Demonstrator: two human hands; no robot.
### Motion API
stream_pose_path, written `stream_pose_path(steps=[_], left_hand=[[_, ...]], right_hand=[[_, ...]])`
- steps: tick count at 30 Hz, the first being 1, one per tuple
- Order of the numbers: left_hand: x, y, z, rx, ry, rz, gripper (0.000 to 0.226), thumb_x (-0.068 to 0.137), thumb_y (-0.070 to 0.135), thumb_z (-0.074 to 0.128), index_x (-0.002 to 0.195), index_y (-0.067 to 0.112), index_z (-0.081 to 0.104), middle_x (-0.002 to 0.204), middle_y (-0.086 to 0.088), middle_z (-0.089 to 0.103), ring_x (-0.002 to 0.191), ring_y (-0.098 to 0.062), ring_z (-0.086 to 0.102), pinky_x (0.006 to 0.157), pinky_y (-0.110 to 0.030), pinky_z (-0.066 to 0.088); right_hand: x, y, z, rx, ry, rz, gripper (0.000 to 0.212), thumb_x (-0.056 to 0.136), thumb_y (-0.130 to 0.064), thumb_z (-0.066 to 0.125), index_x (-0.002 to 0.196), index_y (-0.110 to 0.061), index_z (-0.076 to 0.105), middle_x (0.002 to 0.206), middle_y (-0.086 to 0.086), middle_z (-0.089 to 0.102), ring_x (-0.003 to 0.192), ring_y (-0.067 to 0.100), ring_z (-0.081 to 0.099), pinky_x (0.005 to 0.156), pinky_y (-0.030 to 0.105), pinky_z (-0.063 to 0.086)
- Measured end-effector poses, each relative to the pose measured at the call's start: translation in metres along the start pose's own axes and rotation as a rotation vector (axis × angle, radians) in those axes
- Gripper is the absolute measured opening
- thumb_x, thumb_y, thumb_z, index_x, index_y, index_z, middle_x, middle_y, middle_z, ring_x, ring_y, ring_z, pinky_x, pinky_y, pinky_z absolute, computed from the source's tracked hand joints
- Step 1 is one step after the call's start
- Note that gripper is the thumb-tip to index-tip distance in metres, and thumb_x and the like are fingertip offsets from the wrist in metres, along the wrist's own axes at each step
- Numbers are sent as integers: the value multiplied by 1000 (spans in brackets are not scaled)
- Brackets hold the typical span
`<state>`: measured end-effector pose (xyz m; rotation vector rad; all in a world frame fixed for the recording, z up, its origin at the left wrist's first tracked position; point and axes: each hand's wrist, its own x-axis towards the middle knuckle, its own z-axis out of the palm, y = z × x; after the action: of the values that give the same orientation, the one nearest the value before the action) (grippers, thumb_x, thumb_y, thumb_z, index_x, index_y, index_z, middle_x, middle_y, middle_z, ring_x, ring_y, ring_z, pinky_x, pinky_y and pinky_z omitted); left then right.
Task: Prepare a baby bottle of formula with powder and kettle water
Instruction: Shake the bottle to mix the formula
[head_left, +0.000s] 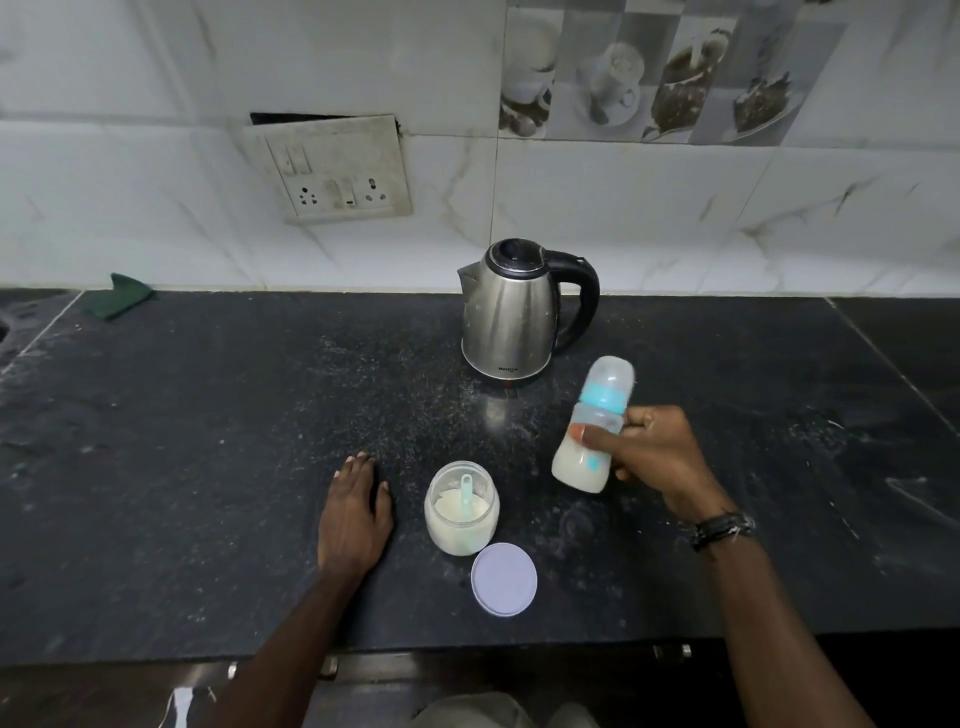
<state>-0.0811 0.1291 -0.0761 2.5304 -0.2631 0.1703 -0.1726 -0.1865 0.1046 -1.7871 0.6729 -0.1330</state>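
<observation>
Gripping the capped bottle (592, 426) tilted above the worktop (208, 415), the right hand (649, 452) likely mixes formula; the left hand (356, 512) rests flat near the front edge, fingers straight, steadying.

Left hand (355, 512) flat, palm down, fingers straight and together, pointing away from body; forearm reaches in from lower left. Right hand (652, 457) raised, fingers and thumb curled round bottle (594, 426), gripping mid-body; dark band on wrist; forearm enters from lower right.
</observation>
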Motion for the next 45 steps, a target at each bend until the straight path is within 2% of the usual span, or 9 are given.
stream_pose_path(steps=[9,12,16,19,29,32,36,39,45], left_hand=[[1,1,1,1,-5,0,49,94,25,46,131,-4,59,138,-24,57,132,-38,51,115,-48,36],[0,-1,0,5,-1,6,48,94,25,46,130,-3,60,138,-23,57,132,-38,51,115,-48,36],[0,1,1,9,-9,5,49,94,25,45,131,-3,60,138,-23,57,132,-38,51,114,-49,37],[-1,1,0,5,3,0,49,94,25,45,131,-3,60,139,-23,57,132,-38,51,114,-49,37],[1,3,0,-2,-4,-2,49,94,26,45,131,-2,59,139,-22,57,134,-37,49,115,-47,35],[-1,2,-1,-1,0,-3,48,94,25,46,131,-2,60,138,-23,57,133,-37,50,115,-47,35],[1,2,0,-2,-12,-6,49,94,25,46,131,-3,59,139,-23,57,133,-38,50,115,-47,35],[0,0,0,-6,-9,-3,49,94,25,45,131,-3,59,140,-23,56,134,-37,49,116,-47,34],[0,0,1,-2,-12,-5,49,94,25,46,131,-3,59,140,-23,56,134,-37,49,116,-47,34]], right_hand=[[3,-1,-9,140,143,23,30,76,-32,84,89,-8,72,78,6,75,54,7,66,44,21,49],[2,-1,-10,18,-11,17,32,74,-32,84,95,-10,75,78,3,77,57,6,68,45,22,48],[3,0,-11,99,72,3,35,77,-33,83,100,-9,73,82,4,77,63,8,70,47,22,50],[-1,0,-8,-2,-50,-18,30,75,-31,84,96,-11,75,79,2,77,61,7,69,48,23,49],[8,3,-17,179,217,16,33,73,-36,85,87,-9,72,77,4,75,56,8,66,46,23,50],[4,4,-18,60,41,10,29,72,-32,86,89,-11,74,77,5,76,56,9,67,48,25,50],[3,9,-15,125,83,-53,24,73,-19,86,93,-15,72,81,-1,76,64,6,72,50,22,55],[1,11,-8,40,-70,-62,33,69,-10,88,98,-10,73,83,1,78,70,9,74,52,20,54],[2,9,-7,-20,-84,-113,39,66,-21,91,100,-16,73,88,-1,77,77,8,74,63,27,58]])
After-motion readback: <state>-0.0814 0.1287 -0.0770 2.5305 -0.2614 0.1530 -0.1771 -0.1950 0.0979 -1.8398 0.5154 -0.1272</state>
